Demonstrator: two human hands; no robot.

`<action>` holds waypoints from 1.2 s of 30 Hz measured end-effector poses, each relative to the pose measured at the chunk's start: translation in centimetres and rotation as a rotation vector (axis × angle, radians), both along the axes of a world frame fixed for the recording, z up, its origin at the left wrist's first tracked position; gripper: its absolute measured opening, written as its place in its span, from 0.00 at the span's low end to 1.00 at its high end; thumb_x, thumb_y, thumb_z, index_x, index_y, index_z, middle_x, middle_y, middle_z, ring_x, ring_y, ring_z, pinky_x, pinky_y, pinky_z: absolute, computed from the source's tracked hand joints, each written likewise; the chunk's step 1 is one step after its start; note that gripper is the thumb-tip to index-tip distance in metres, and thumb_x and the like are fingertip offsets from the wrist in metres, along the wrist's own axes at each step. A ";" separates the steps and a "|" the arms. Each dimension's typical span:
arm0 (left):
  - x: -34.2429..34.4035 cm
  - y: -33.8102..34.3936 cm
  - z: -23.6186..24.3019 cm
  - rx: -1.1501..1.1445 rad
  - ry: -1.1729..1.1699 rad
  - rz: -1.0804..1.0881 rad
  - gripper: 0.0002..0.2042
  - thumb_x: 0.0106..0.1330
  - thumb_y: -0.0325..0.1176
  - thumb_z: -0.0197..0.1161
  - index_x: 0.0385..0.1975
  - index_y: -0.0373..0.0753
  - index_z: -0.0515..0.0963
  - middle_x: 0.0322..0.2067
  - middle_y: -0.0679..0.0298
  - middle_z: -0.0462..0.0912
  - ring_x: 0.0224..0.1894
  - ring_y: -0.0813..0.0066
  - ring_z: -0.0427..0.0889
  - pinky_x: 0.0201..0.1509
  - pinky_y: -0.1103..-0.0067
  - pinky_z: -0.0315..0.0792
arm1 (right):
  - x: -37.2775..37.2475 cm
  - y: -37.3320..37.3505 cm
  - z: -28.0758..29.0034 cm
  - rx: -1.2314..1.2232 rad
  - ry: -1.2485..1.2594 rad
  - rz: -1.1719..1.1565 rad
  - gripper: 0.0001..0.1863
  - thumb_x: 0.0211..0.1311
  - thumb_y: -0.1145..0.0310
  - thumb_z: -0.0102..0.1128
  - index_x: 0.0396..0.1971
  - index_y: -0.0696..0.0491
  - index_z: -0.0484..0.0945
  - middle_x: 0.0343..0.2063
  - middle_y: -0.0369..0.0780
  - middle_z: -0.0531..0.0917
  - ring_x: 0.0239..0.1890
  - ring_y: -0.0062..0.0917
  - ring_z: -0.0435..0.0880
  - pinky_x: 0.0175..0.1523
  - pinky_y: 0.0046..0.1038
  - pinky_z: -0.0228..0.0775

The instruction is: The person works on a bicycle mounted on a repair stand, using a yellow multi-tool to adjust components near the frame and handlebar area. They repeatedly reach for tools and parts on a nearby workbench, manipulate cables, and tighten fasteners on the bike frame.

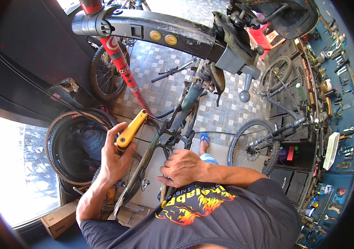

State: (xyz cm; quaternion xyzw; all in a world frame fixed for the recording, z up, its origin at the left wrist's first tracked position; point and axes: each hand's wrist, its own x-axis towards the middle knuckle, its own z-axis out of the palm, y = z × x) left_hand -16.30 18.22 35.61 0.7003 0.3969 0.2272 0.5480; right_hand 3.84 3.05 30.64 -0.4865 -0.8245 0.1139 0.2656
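Note:
A yellow crank arm (132,129) is upright and tilted in my left hand (117,162), its lower end between thumb and fingers. It is apart from the bike frame (148,155), a worn dark-green frame hanging beneath the stand's clamp. My right hand (182,168) is closed against the frame's lower middle, with its knuckles up. Whatever its curled fingers grip is hidden beneath the hand. Black linkage parts and cables lie around the frame just ahead of it.
Overhead runs the repair stand's black arm (177,33), joined to a red post (123,68). Loose tyres (54,153) stack at left above a cardboard box (59,218). Another bike's wheel (253,147) stands at right, before a blue tool wall (347,124). A red chair (264,39) is farther back.

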 end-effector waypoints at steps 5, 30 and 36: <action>3.2 4.4 3.2 0.882 0.212 -0.253 0.18 0.68 0.33 0.73 0.54 0.38 0.77 0.29 0.56 0.86 0.27 0.58 0.87 0.32 0.69 0.80 | -0.1 0.3 -0.1 0.022 0.016 0.000 0.25 0.71 0.49 0.60 0.16 0.47 0.77 0.15 0.38 0.82 0.21 0.33 0.83 0.35 0.34 0.73; 20.6 19.9 -2.3 0.257 0.381 -0.592 0.34 0.75 0.60 0.57 0.17 0.34 0.83 0.18 0.58 0.83 0.24 0.64 0.82 0.39 0.67 0.77 | -0.2 0.9 -0.4 0.054 -0.036 0.042 0.19 0.66 0.54 0.66 0.16 0.44 0.77 0.16 0.31 0.78 0.19 0.25 0.79 0.30 0.27 0.69; 21.1 19.5 -8.1 -0.235 0.420 -0.612 0.26 0.73 0.56 0.65 0.25 0.37 0.87 0.24 0.63 0.86 0.26 0.73 0.86 0.27 0.75 0.77 | 0.0 0.7 0.4 0.019 -0.035 0.040 0.19 0.69 0.56 0.63 0.17 0.46 0.75 0.16 0.32 0.79 0.20 0.26 0.80 0.32 0.28 0.70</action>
